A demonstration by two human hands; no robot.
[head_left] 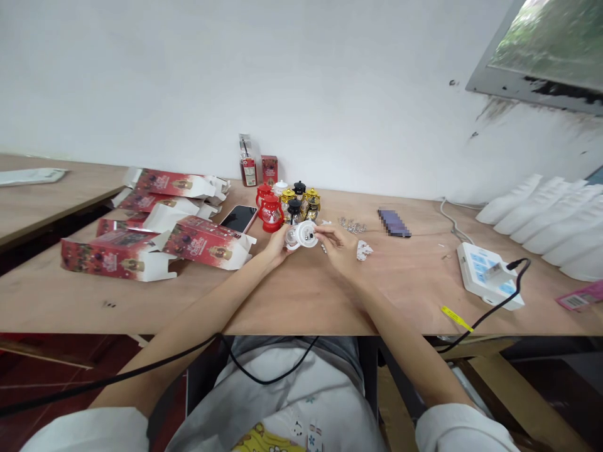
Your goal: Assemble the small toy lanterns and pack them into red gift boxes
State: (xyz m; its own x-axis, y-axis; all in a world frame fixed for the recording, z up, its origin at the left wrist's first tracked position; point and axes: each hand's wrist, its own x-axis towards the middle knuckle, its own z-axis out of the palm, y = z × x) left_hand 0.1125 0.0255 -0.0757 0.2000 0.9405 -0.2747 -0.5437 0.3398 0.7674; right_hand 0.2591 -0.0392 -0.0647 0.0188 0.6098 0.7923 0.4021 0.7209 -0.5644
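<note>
My left hand point(279, 248) is closed around a small white lantern point(298, 235), which is tipped so that its round white base faces me. At the base, the fingertips of my right hand point(340, 247) are pinched together beside small dark round spots. Whether they hold a tiny part cannot be made out. Just beyond stands a cluster of small lanterns: red lanterns point(272, 213), gold lanterns point(311, 204), black lanterns point(294, 210) and another white one point(280, 188). To the right of my right hand lie a scatter of small silvery pieces point(352, 226) and a little pile of white bits point(363, 250).
Red printed boxes point(202, 242) lie opened at left, near a phone point(239, 219). Another phone point(394, 223) lies right. A bottle point(248, 171) and a red box point(270, 169) stand by the wall. A power strip point(487, 276), black cable point(499, 306) and yellow tie point(456, 317) occupy the right.
</note>
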